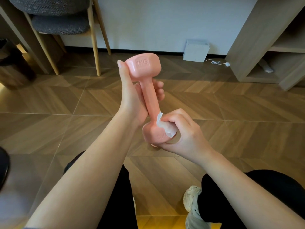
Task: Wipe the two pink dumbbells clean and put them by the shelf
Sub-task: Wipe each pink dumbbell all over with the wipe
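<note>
One pink dumbbell shows, held nearly upright at the middle of the frame above the wood floor, its upper head stamped "1KG" and tipped a little to the left. The left hand grips the bar: the palm lies along its left side, the fingers curl round from behind and show at the bar's right, and the thumb reaches up against the upper head. The right hand, just below and to the right, is clamped on the lower head with a crumpled white tissue pressed between its fingers and the pink surface; the thumb runs under the head.

At the upper right of the frame stands a pale wood shelf, well apart from the dumbbell. Against the wall beside it sits a white box with a white cable trailing on the floor. A grey-cushioned chair fills the upper left. Along the bottom edge are black-trousered legs and a pale shoe.
</note>
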Tool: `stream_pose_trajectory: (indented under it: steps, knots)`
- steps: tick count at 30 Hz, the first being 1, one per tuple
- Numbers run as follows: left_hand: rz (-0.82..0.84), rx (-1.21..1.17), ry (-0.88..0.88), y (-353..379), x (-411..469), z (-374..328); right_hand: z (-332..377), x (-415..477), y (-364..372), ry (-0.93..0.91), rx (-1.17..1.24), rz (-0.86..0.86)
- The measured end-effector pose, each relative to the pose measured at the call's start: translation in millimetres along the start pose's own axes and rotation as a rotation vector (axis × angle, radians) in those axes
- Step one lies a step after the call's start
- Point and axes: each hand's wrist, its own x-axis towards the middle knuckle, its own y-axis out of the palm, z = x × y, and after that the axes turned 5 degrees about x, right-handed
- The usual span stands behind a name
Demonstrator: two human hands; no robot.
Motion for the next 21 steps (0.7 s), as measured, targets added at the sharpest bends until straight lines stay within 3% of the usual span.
stream_pose_trajectory:
  steps: [4,10,14,18,21]
  knots:
    - [-0.010,0.053,-0.072,-0.6,5.3,0.7,-1.1,-3.0,0.6,-0.045,-0.060,-0.012]
    - [-0.037,-0.100,-0.229,0.3,7.9,0.0,1.1,-6.1,6.6,-0.102,-0.071,-0.032]
    - [-0.041,-0.091,-0.151,0.9,4.2,-2.6,-0.2,-3.4,4.1,-0.053,-0.019,-0.024]
    - [-0.119,0.160,-0.044,2.4,6.3,0.7,-2.5,-1.5,2.1,-0.035,-0.058,0.005]
    - [-0.141,0.200,-0.033,4.2,5.4,0.5,-2.1,-2.0,0.5,-0.045,-0.075,-0.006]
